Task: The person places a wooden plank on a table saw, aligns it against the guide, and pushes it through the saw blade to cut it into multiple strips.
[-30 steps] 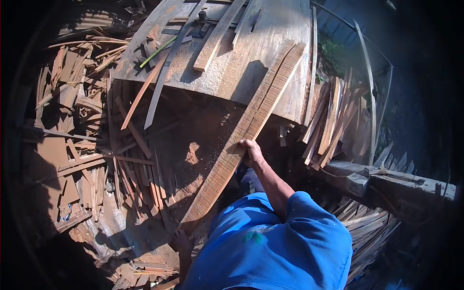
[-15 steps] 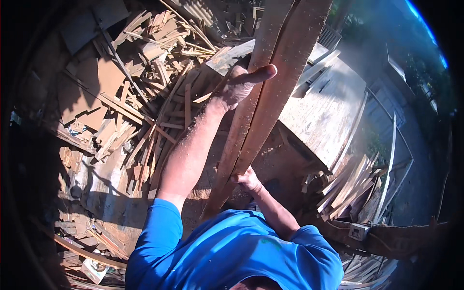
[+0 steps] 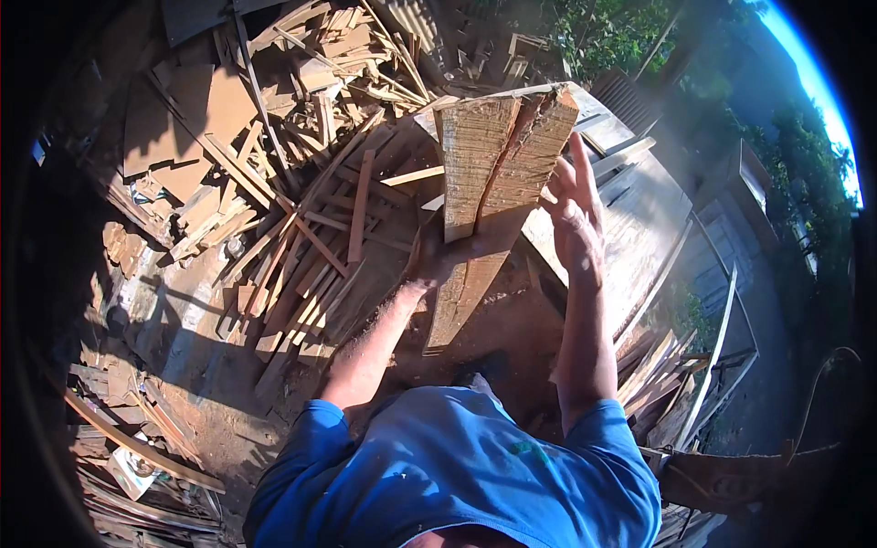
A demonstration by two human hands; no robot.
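In front of my chest is a thick, rough-sawn wooden plank (image 3: 525, 183), tilted, with a long dark crack running down its face. Its wide upper end lies in sunlight and its narrower lower end points toward my body. My left hand (image 3: 440, 258) grips the left edge about halfway down, the thumb lying across the shaded face; the fingers behind are hidden. Against the upper right edge, my right hand (image 3: 577, 219) has its fingers stretched out, the index pointing up; whether the palm bears on the wood I cannot tell.
Beyond the plank lies a broad pale board (image 3: 630, 237). A big heap of wood offcuts (image 3: 338, 68) fills the far left, with long strips (image 3: 301, 274) nearer me. More slats (image 3: 653, 374) are stacked at the right, and a curved strip (image 3: 137, 438) lies at the lower left.
The plank has swung down, its far end now showing nearer me. My left hand moved lower and closed round the left edge. My right hand left the lower part and rose along the right edge.
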